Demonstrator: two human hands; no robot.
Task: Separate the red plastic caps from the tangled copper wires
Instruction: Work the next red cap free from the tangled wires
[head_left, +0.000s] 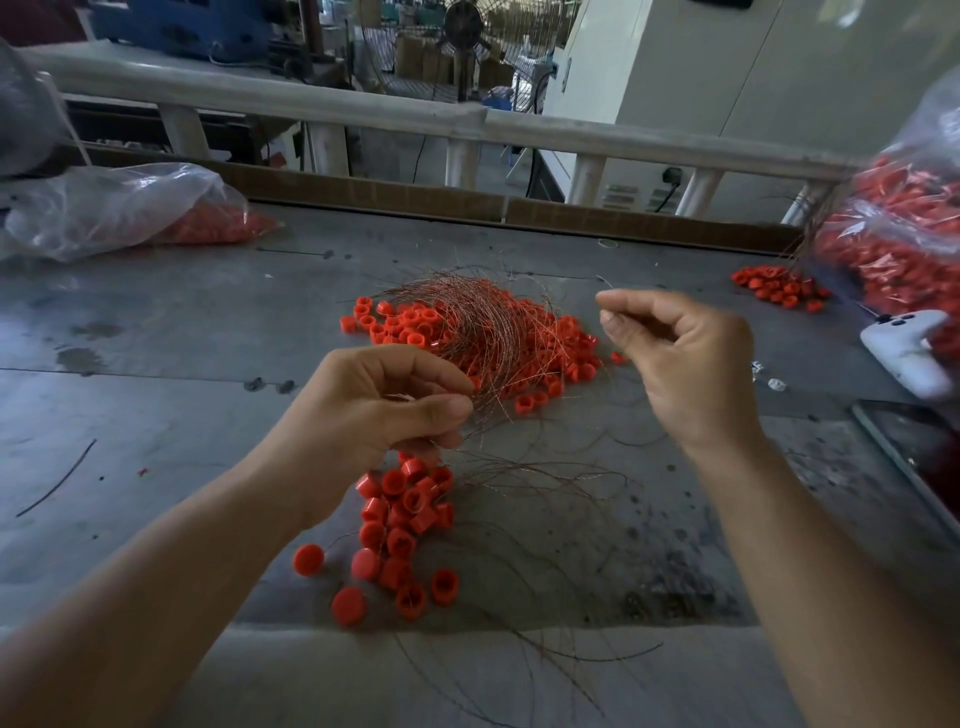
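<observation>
The left hand (384, 410) curls its fingers round the gathered end of a fan of copper wires (478, 322). A bunch of red caps (410, 514) lies just below it among loose strands. The right hand (685, 358), raised beside it, pinches what looks like a single thin strand between thumb and forefinger.

The step in hand seems to be drawing one wire out of the tangle. The next move calls for a steady pull away from the left hand, so that caps slide off rather than snag.

Behind the wires a loose heap of caps (540, 353) rests on the grey, stained worktop (156, 364). A smaller heap (779, 288) sits far right by a full plastic bag (904, 234), and a second bag (119, 208) lies far left. Beyond a pale railing (363, 111) stand a fan (462, 26) and workshop machinery.
</observation>
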